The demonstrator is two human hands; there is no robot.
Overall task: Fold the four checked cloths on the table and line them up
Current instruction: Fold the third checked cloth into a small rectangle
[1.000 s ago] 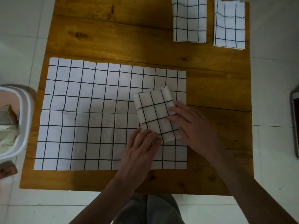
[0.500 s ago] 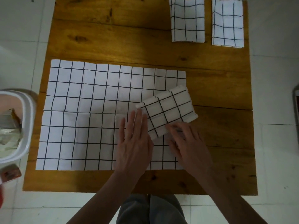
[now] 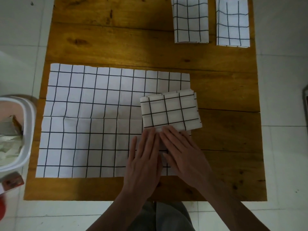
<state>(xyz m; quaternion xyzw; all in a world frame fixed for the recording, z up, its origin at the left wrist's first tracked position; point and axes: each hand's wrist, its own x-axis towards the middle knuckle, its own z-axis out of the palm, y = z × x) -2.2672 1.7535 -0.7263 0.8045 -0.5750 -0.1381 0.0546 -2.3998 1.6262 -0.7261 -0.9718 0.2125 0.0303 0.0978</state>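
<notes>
**Flat palms at the near edge of a folded cloth**

Both hands lie flat and spread, gripping nothing. Left hand [image 3: 143, 164] rests palm down on the unfolded cloth [image 3: 93, 120], fingers pointing away from the person, fingertips just at the near edge of the folded cloth [image 3: 170, 112]. Right hand [image 3: 185, 155] lies beside it, angled toward the left, its fingertips touching the same near edge; the two hands touch along their inner sides.

That folded cloth sits as a small rectangle, long side running left to right, slightly tilted. Most of it rests on the right end of the unfolded cloth, and its right side overhangs onto bare wood.

The unfolded cloth is spread flat over the left and middle of the table [image 3: 116, 45], reaching close to the near and left edges, with faint crease lines across it.

At the far right corner of the table lie two more folded cloths, the inner one [image 3: 190, 20] and the outer one [image 3: 233, 22], side by side with a strip of wood between them, long sides running away from the person.

Off the table's left edge stands a white bin [image 3: 26, 130] on the tiled floor.
</notes>
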